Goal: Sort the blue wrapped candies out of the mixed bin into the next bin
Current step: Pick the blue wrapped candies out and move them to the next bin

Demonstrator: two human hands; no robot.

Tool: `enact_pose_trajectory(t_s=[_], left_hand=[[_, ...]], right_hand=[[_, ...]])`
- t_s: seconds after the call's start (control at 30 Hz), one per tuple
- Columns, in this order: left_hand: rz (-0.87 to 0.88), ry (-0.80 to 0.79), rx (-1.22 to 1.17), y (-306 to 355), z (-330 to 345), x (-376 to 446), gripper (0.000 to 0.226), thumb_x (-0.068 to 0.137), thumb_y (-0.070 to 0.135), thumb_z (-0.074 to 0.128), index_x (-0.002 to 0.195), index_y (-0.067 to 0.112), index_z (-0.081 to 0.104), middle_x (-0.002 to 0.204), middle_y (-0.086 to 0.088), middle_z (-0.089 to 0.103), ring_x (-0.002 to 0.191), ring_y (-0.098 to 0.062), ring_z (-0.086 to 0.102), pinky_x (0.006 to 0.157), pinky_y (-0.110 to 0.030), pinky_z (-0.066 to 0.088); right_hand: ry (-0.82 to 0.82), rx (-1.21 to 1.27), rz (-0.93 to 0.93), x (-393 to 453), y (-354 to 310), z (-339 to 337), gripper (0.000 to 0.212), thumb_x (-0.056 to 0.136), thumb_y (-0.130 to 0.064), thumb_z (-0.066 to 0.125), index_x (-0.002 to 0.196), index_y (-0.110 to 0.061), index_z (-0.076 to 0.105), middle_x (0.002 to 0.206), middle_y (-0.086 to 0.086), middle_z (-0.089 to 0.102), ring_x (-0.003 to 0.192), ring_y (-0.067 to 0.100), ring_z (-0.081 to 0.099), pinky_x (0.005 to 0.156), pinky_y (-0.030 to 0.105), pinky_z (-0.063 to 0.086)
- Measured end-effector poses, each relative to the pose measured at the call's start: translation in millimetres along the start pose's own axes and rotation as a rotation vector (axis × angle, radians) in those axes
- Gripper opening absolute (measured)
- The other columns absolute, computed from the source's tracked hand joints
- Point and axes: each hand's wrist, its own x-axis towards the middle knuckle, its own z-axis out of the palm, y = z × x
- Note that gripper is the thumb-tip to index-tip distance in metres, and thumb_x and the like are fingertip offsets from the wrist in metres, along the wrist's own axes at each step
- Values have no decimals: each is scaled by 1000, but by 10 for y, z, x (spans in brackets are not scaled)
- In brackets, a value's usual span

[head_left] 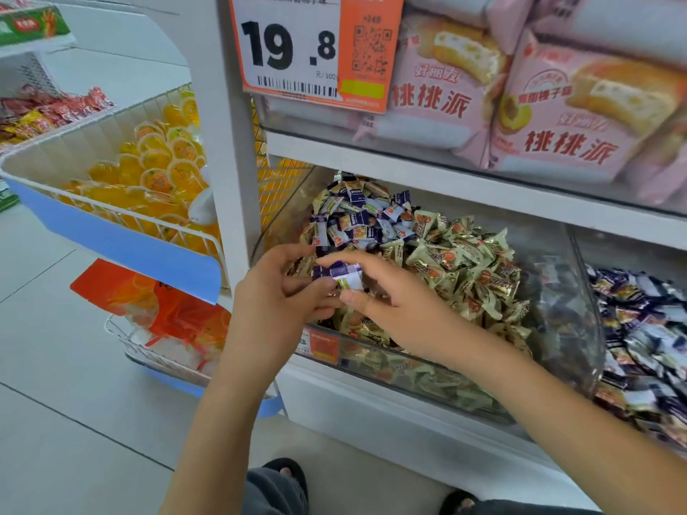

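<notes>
Step in hand: gathering. Left hand (277, 291) and right hand (390, 306) meet over front left corner of mixed bin (572, 291), fingers (334, 260) of both curled round one blue wrapped candy (340, 273), held clear above the pile. More blue wrapped candies heaped at 11 o'clock of the hands, at bin's back left; gold wrapped candies (464, 265) fill the rest. Next bin (632, 328), at 3 o'clock beyond clear divider, already loaded with blue. Next move, as judged: carry to 3 o'clock over divider, release there; grip to stay firm meanwhile. Risk: slippery wrapper dropping back among gold.
</notes>
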Motion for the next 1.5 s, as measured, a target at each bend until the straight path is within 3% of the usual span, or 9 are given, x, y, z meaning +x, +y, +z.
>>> enact_pose_trajectory(t_s=[0.27,0.47,0.6,0.77,0.9,1.03,1.23,1.4,1.5], left_hand=[[33,-241,-1,76,207,-117,29,83,33,55,108,19,50,84,-2,74,77,-16,72,67,-29,58],[166,-113,496,-99,80,-44,13,88,20,63,96,29,60,81,11,70,70,-3,64,60,-18,49],[225,-117,586,-110,-9,-63,15,87,15,63,90,29,66,88,16,67,82,0,62,68,-19,45],[240,39,634,-96,-127,-80,8,86,16,64,89,22,69,80,9,68,76,-6,62,65,-21,45],[227,45,605,-114,-147,-140,9,86,15,63,87,20,70,81,15,67,75,1,60,64,-13,41],[217,84,549,-123,-220,-146,15,86,13,63,85,28,67,78,18,67,74,0,62,66,-15,43],[191,65,512,-136,-318,-108,27,84,14,63,77,40,61,75,28,66,69,9,59,57,-5,42],[171,47,521,-197,-385,-120,19,84,15,64,82,34,67,82,26,66,78,0,63,68,-21,50],[163,33,512,-219,-418,-141,21,84,14,64,84,34,67,83,26,66,77,-2,64,66,-22,50]], right_hand=[[296,37,151,-423,-14,-172,27,97,-14,45,119,-29,52,93,-15,56,73,-4,54,69,14,41],[754,-361,435,-1300,195,-870,36,97,-13,46,132,-21,46,117,3,47,91,20,49,70,21,30],[531,-509,679,-1535,250,-1078,63,94,-18,54,147,-29,23,151,1,31,131,26,40,99,37,39],[498,-523,235,-1008,-67,-713,43,92,-12,56,128,-34,49,116,-8,63,79,0,61,71,8,45],[79,-373,79,-167,24,-286,28,92,-8,55,114,-24,62,118,-7,64,103,9,62,91,33,51],[-191,-393,-31,524,173,45,29,89,-20,63,118,-19,61,96,-17,59,83,5,55,73,27,45],[-500,-675,-351,681,393,209,24,87,-11,59,110,-11,67,117,7,60,105,24,51,88,37,45],[-666,-727,-177,501,490,-197,26,83,-3,53,75,-23,68,84,-11,59,91,11,55,83,40,49],[-683,-667,-74,471,338,-234,29,86,-4,48,82,-23,70,81,-16,61,78,-4,58,72,16,49]])
